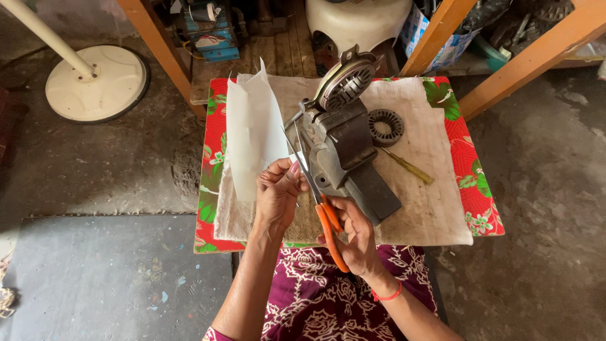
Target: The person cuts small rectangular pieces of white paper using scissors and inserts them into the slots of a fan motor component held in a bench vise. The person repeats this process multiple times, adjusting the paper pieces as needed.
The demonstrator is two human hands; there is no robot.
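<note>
Scissors (319, 202), orange-handled and gripped in my right hand (356, 237), could slip and cut crooked, since the white sheet (252, 132) pinched in my left hand (278, 192) flops toward eleven o'clock.

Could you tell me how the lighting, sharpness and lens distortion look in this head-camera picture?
In the head view, light is soft and even, with faint shadows; the white sheet in the left hand is bright, nearly washed out; the right hand and orange-handled scissors are sharp; the wide lens bows the wooden beams and fan base at the edges.
</note>
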